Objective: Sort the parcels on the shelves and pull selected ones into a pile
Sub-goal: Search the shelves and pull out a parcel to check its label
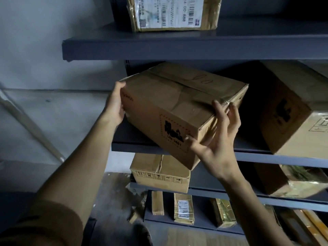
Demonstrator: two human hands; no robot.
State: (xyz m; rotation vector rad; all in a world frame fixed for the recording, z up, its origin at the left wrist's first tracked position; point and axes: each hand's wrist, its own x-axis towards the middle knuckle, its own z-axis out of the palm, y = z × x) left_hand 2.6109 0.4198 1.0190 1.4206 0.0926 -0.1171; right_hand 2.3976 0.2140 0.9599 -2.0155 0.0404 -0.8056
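A brown cardboard parcel (177, 103) with a black printed mark on its front sits tilted at the left end of the middle shelf (252, 156), its near corner sticking out past the shelf edge. My left hand (116, 102) grips the parcel's left end, fingers curled over the top corner. My right hand (220, 137) holds the right near corner, thumb on the front face and fingers spread up along the side.
A labelled parcel (174, 13) stands on the top shelf (159, 50). A large box (291, 110) sits right of the held one. Below are a small box (160, 173), a crumpled parcel (292, 180) and several slim packets (183, 208). A grey wall is at left.
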